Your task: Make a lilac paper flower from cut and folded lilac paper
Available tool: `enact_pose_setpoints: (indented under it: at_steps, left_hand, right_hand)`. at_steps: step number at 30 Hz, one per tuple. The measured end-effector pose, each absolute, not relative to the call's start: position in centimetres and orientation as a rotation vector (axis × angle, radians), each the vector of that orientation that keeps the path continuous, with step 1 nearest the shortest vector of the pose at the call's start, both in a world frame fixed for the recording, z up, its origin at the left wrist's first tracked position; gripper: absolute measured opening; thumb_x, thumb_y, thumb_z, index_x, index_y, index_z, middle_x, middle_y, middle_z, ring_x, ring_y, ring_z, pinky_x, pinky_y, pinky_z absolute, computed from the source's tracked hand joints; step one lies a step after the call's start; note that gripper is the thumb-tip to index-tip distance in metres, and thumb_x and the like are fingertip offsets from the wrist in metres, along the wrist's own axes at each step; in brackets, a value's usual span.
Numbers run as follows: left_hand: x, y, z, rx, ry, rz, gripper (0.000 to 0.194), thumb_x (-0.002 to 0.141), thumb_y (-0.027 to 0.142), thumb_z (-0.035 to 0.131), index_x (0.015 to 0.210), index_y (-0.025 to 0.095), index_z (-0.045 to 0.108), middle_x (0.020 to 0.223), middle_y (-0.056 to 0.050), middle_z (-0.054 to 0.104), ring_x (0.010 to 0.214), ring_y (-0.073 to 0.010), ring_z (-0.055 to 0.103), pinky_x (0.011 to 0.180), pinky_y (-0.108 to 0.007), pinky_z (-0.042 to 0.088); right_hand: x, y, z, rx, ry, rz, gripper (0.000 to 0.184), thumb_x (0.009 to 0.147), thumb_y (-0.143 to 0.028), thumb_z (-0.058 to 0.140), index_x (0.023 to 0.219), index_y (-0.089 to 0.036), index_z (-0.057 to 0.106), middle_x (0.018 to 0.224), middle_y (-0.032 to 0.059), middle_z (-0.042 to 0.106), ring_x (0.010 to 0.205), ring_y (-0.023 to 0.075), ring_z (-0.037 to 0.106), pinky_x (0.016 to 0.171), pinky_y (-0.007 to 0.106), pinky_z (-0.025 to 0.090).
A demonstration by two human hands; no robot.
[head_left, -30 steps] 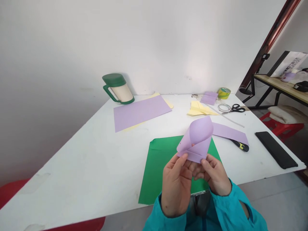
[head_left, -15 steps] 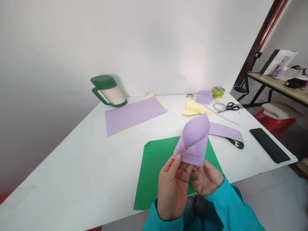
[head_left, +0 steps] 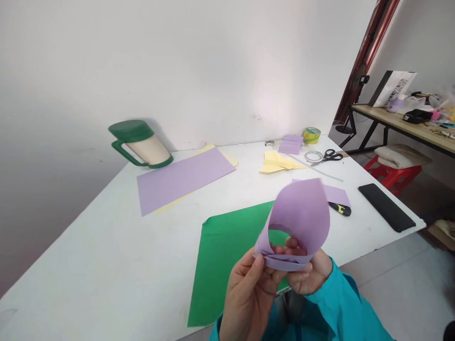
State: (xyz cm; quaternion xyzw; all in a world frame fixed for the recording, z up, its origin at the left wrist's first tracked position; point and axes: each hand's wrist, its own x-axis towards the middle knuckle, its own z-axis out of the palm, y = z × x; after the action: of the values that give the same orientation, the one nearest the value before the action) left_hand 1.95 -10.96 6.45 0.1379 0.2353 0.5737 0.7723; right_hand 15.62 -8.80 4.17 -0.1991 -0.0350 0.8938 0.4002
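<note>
A curled sheet of purple paper (head_left: 302, 203) is held up over the right part of a green sheet (head_left: 223, 255), its wide mouth open towards the viewer and its folded band at the bottom. The left hand (head_left: 247, 289) pinches the band's left end, thumb in front; the fingers of the right hand (head_left: 311, 274) grip its right end, some showing inside the loop. Both hands are above the near part of the green sheet, partly hiding it

The green sheet lies close to the near edge of the white worktop (head_left: 106, 255), its far left corner slightly curled. A broad stretch of bare white surface runs left of it, and a narrower band of white separates it from the papers beyond

Beyond and left of the green sheet, a large purple sheet (head_left: 185, 177) overlaps yellow paper (head_left: 231, 160), with a green-and-cream mug (head_left: 147, 147) just behind. Beyond and right of it are folded yellow paper (head_left: 277, 162), a small purple piece (head_left: 290, 144), a tape roll (head_left: 312, 136), a pale ring (head_left: 313, 157) and scissors (head_left: 329, 156). Right of it, a purple strip (head_left: 337, 195) partly covers a cutter (head_left: 341, 209); farther right, a black phone (head_left: 386, 207) lies near the worktop's right end
</note>
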Motion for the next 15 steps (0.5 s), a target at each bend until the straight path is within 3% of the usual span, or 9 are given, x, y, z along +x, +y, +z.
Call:
enact_pose_setpoints:
  at_steps: [3, 8, 11, 15]
  left_hand:
    - [1.9, -11.2, 6.2, 0.346, 0.496, 1.212, 0.012, 0.072, 0.020, 0.076, 0.082, 0.013, 0.073, 0.079, -0.008, 0.074, 0.074, -0.0143, 0.069, 0.073, -0.021, 0.057]
    - [1.9, -11.5, 6.1, 0.375, 0.483, 1.168, 0.011, 0.072, 0.021, 0.075, 0.079, 0.014, 0.073, 0.072, -0.007, 0.073, 0.067, -0.0138, 0.068, 0.067, -0.020, 0.057]
    - [1.9, -11.4, 5.9, 0.368, 0.473, 1.184, 0.010, 0.071, 0.021, 0.076, 0.078, 0.014, 0.073, 0.072, -0.006, 0.073, 0.068, -0.0136, 0.068, 0.068, -0.020, 0.057]
    - [1.8, -11.2, 5.5, 0.347, 0.508, 1.196, 0.013, 0.069, 0.020, 0.077, 0.080, 0.014, 0.074, 0.072, -0.005, 0.073, 0.066, -0.0128, 0.068, 0.066, -0.017, 0.056]
  right_hand:
    - [15.7, -8.5, 3.5, -0.556, -0.173, 2.252, 0.023, 0.068, -0.030, 0.073, 0.062, -0.017, 0.054, 0.049, -0.0062, 0.050, 0.046, 0.0066, 0.048, 0.036, 0.012, 0.025]
    - [15.4, -8.4, 2.5, -0.522, -0.417, 2.127, 0.032, 0.069, -0.049, 0.068, 0.062, -0.021, 0.054, 0.043, -0.0098, 0.034, 0.038, 0.0057, 0.028, 0.044, 0.022, 0.039]
    - [15.3, -8.4, 3.2, -0.498, -0.401, 2.110, 0.033, 0.070, -0.047, 0.068, 0.058, -0.021, 0.050, 0.043, -0.0114, 0.028, 0.038, 0.0048, 0.019, 0.048, 0.024, 0.042]
    - [15.1, -8.3, 4.1, -0.535, -0.381, 2.128, 0.033, 0.063, -0.038, 0.076, 0.060, -0.019, 0.050, 0.047, -0.0116, 0.027, 0.041, 0.0040, 0.023, 0.048, 0.019, 0.041]
